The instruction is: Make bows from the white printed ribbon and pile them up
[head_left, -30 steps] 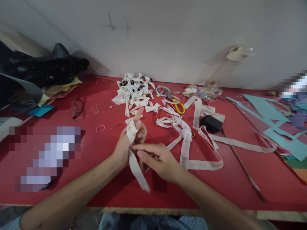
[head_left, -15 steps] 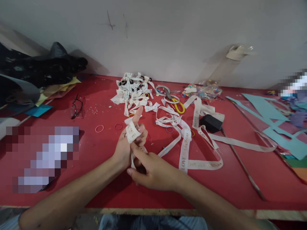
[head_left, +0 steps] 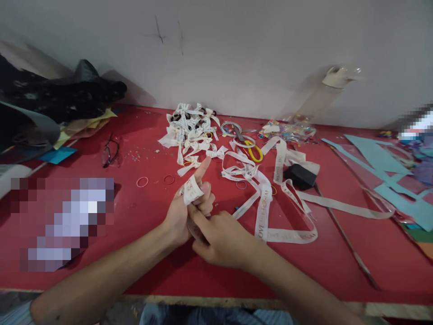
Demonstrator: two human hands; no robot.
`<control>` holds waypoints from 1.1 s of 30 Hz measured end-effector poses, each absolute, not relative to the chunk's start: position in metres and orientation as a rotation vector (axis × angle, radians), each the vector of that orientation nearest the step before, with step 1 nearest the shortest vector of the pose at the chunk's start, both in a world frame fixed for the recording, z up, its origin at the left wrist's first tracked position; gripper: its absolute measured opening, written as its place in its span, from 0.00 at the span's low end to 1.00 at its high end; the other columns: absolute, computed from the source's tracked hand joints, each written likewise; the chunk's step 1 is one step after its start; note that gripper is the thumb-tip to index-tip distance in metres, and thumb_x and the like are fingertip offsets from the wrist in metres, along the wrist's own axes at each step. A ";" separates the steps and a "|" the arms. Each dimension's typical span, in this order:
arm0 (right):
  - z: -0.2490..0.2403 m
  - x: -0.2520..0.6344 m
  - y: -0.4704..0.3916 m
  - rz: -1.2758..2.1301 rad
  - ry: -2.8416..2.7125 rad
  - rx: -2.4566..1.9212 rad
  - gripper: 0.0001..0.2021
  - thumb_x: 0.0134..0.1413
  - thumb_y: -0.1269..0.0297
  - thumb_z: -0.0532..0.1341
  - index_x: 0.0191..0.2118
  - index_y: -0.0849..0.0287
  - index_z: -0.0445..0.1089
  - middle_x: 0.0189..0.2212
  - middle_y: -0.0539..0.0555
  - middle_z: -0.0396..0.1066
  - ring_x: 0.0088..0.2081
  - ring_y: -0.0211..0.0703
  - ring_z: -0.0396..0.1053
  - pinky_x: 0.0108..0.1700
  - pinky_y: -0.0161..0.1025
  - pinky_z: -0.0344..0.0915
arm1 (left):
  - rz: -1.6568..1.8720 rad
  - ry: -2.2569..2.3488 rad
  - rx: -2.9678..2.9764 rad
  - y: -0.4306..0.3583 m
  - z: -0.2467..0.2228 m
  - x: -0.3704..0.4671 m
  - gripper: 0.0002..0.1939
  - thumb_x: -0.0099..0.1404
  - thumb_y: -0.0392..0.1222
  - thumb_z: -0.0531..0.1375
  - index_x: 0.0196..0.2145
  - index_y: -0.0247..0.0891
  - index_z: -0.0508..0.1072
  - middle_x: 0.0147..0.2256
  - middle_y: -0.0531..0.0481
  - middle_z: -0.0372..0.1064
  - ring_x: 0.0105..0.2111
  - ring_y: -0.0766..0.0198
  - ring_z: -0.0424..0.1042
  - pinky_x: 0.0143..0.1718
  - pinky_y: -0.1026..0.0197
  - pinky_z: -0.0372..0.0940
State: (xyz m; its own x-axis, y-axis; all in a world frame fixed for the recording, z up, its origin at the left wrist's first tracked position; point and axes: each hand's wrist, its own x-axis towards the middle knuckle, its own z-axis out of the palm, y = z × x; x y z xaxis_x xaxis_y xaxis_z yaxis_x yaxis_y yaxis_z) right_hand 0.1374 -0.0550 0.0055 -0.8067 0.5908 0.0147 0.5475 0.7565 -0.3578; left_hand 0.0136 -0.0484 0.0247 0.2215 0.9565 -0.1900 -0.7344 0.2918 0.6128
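A white ribbon point(head_left: 192, 190) with printed gold letters is looped around the fingers of my left hand point(head_left: 179, 214). The index finger of that hand points up and away, while its other fingers curl in on the ribbon. Pressed close against it, my right hand point(head_left: 223, 239) pinches a lower stretch of the ribbon between thumb and fingers. Part of that stretch is hidden by the hands. Just beyond lies a pile of white ribbon bows point(head_left: 192, 126), some with dark or yellow hair ties. Long printed ribbon point(head_left: 262, 212) trails in loops to the right of my hands.
Yellow-handled scissors point(head_left: 253, 151) lie behind the loose ribbon. A black block point(head_left: 299, 176) and a thin rod point(head_left: 348, 243) are to the right, near light blue sheets point(head_left: 379, 158). Leftward are pink elastic bands point(head_left: 142, 182), eyeglasses point(head_left: 110, 151) and a black bag point(head_left: 61, 95).
Both hands have shifted slightly right in the view, along with the whole scene. My right hand's thumb and fingers have drawn closer together on the lower ribbon, which has turned and shows less.
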 end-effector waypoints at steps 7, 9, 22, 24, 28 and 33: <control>0.000 0.145 -0.054 0.446 -2.780 -0.804 0.32 0.57 0.67 0.53 0.67 0.62 0.46 0.26 0.53 0.76 0.23 0.42 0.68 0.25 0.36 0.48 | 1.306 0.590 0.429 -0.042 0.025 0.007 0.03 0.59 0.34 0.60 0.33 0.36 0.71 0.17 0.61 0.42 0.16 0.74 0.41 0.16 0.70 0.42; 0.000 0.141 -0.054 0.478 -2.766 -0.852 0.33 0.55 0.66 0.54 0.66 0.61 0.48 0.25 0.52 0.76 0.23 0.43 0.68 0.24 0.37 0.48 | 1.279 0.570 0.395 -0.043 0.024 0.007 0.02 0.60 0.34 0.59 0.33 0.36 0.70 0.17 0.61 0.41 0.16 0.74 0.41 0.16 0.69 0.41; -0.001 0.154 -0.046 0.759 -2.368 -0.697 0.20 0.56 0.74 0.53 0.55 0.59 0.65 0.22 0.46 0.71 0.19 0.31 0.60 0.26 0.31 0.53 | 1.345 0.550 0.368 -0.037 0.031 -0.002 0.10 0.62 0.30 0.53 0.23 0.35 0.63 0.17 0.60 0.42 0.15 0.74 0.41 0.15 0.70 0.43; -0.001 0.154 -0.045 0.755 -2.277 -0.701 0.12 0.58 0.73 0.54 0.44 0.61 0.71 0.22 0.47 0.71 0.20 0.30 0.61 0.26 0.30 0.54 | 1.336 0.559 0.372 -0.036 0.030 -0.004 0.12 0.62 0.30 0.54 0.22 0.36 0.61 0.17 0.59 0.41 0.15 0.73 0.40 0.15 0.69 0.42; 0.001 0.154 -0.045 0.917 -2.177 -0.661 0.09 0.61 0.71 0.54 0.42 0.62 0.71 0.21 0.47 0.70 0.20 0.29 0.63 0.26 0.28 0.57 | 1.364 0.540 0.420 -0.036 0.028 -0.005 0.06 0.62 0.31 0.55 0.32 0.39 0.70 0.17 0.60 0.42 0.15 0.73 0.40 0.15 0.70 0.42; 0.003 0.158 -0.045 1.240 -2.046 -0.559 0.14 0.66 0.70 0.49 0.51 0.58 0.69 0.22 0.47 0.70 0.21 0.29 0.67 0.29 0.28 0.64 | 1.406 0.532 0.427 -0.034 0.028 -0.008 0.16 0.64 0.30 0.53 0.46 0.41 0.71 0.17 0.61 0.43 0.15 0.73 0.40 0.15 0.70 0.41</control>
State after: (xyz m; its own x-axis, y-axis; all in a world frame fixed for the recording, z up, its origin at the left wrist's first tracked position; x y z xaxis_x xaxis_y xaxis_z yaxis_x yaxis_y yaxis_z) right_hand 0.1579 -0.0454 0.0033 -0.6826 0.6557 0.3227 0.0169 0.4557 -0.8900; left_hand -0.0084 -0.0336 0.0284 0.0818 0.9920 -0.0963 -0.8074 0.1226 0.5772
